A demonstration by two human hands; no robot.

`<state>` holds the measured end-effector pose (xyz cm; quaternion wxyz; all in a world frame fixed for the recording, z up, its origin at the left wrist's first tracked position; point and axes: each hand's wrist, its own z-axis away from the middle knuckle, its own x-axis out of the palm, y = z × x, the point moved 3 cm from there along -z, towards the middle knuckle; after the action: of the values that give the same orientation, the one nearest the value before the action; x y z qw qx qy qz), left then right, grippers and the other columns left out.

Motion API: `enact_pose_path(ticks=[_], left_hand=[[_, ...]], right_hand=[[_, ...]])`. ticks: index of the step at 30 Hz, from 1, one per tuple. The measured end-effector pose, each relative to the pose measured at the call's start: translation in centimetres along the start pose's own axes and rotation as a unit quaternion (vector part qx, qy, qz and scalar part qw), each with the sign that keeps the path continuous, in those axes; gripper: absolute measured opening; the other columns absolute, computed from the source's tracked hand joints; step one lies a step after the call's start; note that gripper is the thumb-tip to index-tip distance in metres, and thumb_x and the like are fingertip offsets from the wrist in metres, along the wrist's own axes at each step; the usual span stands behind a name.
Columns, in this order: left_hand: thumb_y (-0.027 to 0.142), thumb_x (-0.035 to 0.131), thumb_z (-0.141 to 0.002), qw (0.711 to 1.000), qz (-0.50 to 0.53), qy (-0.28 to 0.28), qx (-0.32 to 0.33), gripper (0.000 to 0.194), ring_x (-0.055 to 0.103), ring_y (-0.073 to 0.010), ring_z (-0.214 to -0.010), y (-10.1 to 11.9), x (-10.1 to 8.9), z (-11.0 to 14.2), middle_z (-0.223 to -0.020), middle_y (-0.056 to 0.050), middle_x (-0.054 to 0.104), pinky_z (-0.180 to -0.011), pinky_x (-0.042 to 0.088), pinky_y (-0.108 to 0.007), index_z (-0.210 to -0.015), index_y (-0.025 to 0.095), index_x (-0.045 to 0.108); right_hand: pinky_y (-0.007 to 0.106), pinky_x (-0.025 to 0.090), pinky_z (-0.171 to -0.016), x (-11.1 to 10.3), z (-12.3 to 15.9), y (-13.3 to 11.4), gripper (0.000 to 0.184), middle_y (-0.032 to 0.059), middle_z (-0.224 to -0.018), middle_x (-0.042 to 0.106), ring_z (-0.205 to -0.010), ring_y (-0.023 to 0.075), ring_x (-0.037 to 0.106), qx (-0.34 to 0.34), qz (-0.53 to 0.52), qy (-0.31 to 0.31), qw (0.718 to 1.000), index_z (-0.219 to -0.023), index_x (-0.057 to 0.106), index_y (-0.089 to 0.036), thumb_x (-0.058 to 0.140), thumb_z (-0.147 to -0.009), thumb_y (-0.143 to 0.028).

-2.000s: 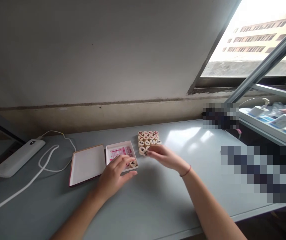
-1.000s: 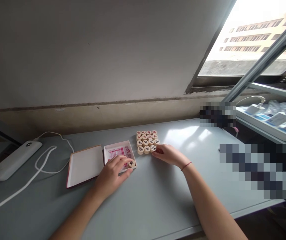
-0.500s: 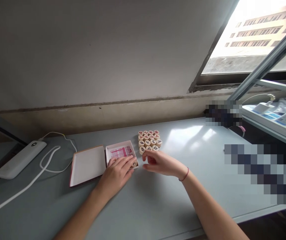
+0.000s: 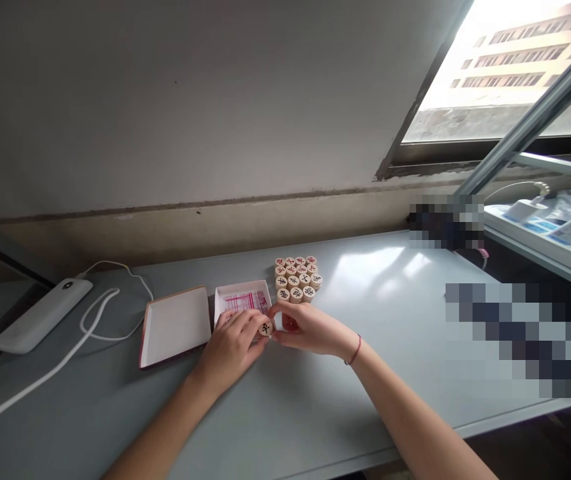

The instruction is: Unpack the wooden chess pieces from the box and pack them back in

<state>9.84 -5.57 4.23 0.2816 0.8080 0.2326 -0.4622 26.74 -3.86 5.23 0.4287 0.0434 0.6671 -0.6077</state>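
A shallow white box with a red-printed sheet inside sits on the desk. My left hand is over its near side, fingers bent and thumb below, closed about a round wooden Chinese chess piece with a black character. From the right, my right hand pinches at the same piece by the box's near right corner; its fingertips are partly hidden. Behind that hand, Chinese chess pieces stand in stacked rows, red characters at the back, black in front. My left fingers hide the box's near part.
Left of the box lies its open lid. A white power strip and its white cable are at the left of the grey desk. A white tray with chargers stands on the right; blurred patches cover items there.
My right hand has moved left from beside the stacks to the box corner, its fingers now at the piece. The piece by my left fingers shows more fully. The view has shifted slightly.
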Motion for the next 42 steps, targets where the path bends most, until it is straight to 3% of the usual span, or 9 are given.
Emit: enact_pose_path(ticks=[8,12,19,23,26,30,34,38,42], left_hand=[[0.01,0.05,-0.087,1.0,0.014,0.004,0.008,0.033,0.062,-0.0212,-0.096,0.1,0.2,0.1,-0.108,-0.006,0.063,-0.085,0.047,-0.038,-0.116,0.024,0.049],[0.017,0.051,-0.089,1.0,0.012,0.005,-0.002,0.04,0.061,-0.0231,-0.102,-0.2,0.2,0.1,-0.111,-0.007,0.064,-0.087,0.048,-0.04,-0.127,0.024,0.045],[0.03,0.055,-0.088,0.999,-0.042,-0.011,-0.01,0.034,0.052,-0.0311,-0.118,-0.7,0.8,0.6,-0.12,-0.01,0.063,-0.096,0.043,-0.048,-0.12,0.019,0.056],[0.026,0.052,-0.089,0.999,-0.024,-0.015,-0.015,0.02,0.057,-0.0262,-0.109,-0.4,0.7,0.4,-0.109,-0.007,0.067,-0.095,0.043,-0.044,-0.107,0.021,0.06],[0.024,0.051,-0.089,1.0,-0.008,-0.023,-0.02,0.014,0.061,-0.0232,-0.1,0.0,0.4,0.2,-0.1,-0.005,0.069,-0.092,0.043,-0.041,-0.101,0.021,0.058],[0.026,0.048,-0.092,0.999,0.018,-0.03,-0.019,0.011,0.063,-0.0196,-0.091,0.4,0.0,0.0,-0.096,-0.003,0.069,-0.09,0.042,-0.038,-0.099,0.021,0.056],[0.022,0.04,-0.096,0.998,0.035,-0.027,-0.034,0.016,0.064,-0.0169,-0.087,0.4,0.1,0.0,-0.093,-0.001,0.07,-0.087,0.04,-0.036,-0.095,0.021,0.056],[0.022,0.04,-0.096,0.998,0.042,-0.001,-0.046,0.015,0.064,-0.0167,-0.085,0.2,0.0,0.0,-0.091,0.0,0.069,-0.084,0.041,-0.035,-0.096,0.022,0.056],[0.024,0.042,-0.097,0.996,0.056,0.048,-0.049,0.012,0.063,-0.0167,-0.083,0.6,-0.7,-0.3,-0.092,-0.001,0.069,-0.08,0.044,-0.033,-0.098,0.022,0.054]], right_hand=[[0.021,0.032,-0.051,0.8,-0.4,-0.2,0.006,-0.0038,-0.062,0.05,-0.055,0.0088,0.041,-0.014,-0.013,0.016,1.0,-0.082,0.057,-0.018,0.053,-0.08,-0.022],[0.021,0.028,-0.05,-0.9,0.0,0.4,0.006,-0.0055,-0.06,0.044,-0.054,0.0085,0.036,-0.009,-0.035,0.029,0.999,-0.078,0.055,-0.019,0.053,-0.079,-0.024],[0.024,0.031,-0.053,-7.0,2.5,5.2,0.022,0.0002,-0.068,0.052,-0.06,0.0117,0.041,0.163,-0.021,0.142,0.976,-0.074,0.058,-0.017,0.048,-0.079,-0.036],[0.024,0.03,-0.05,-7.2,3.0,7.4,0.022,0.0007,-0.064,0.052,-0.058,0.0123,0.043,0.25,-0.009,0.104,0.963,-0.073,0.06,-0.016,0.052,-0.075,-0.037],[0.024,0.029,-0.049,-6.7,2.6,7.8,0.022,0.0008,-0.062,0.052,-0.056,0.0122,0.042,0.262,0.024,0.102,0.959,-0.07,0.058,-0.017,0.054,-0.074,-0.038],[0.024,0.028,-0.049,-6.4,2.3,7.7,0.027,0.0007,-0.061,0.052,-0.055,0.0117,0.039,0.258,0.068,0.112,0.957,-0.062,0.051,-0.018,0.055,-0.074,-0.042],[0.024,0.022,-0.047,-6.7,2.4,7.1,0.038,-0.0035,-0.055,0.039,-0.052,0.0097,0.03,0.231,0.04,0.121,0.965,-0.058,0.04,-0.02,0.054,-0.078,-0.048],[0.023,0.021,-0.048,-5.6,1.8,4.5,0.036,-0.0052,-0.058,0.035,-0.054,0.009,0.028,0.104,-0.037,0.087,0.99,-0.065,0.044,-0.019,0.052,-0.082,-0.049],[0.021,0.026,-0.05,-2.3,0.7,1.0,0.021,-0.0075,-0.059,0.037,-0.054,0.009,0.033,-0.012,-0.065,0.026,0.997,-0.094,0.053,-0.019,0.058,-0.081,-0.035]])
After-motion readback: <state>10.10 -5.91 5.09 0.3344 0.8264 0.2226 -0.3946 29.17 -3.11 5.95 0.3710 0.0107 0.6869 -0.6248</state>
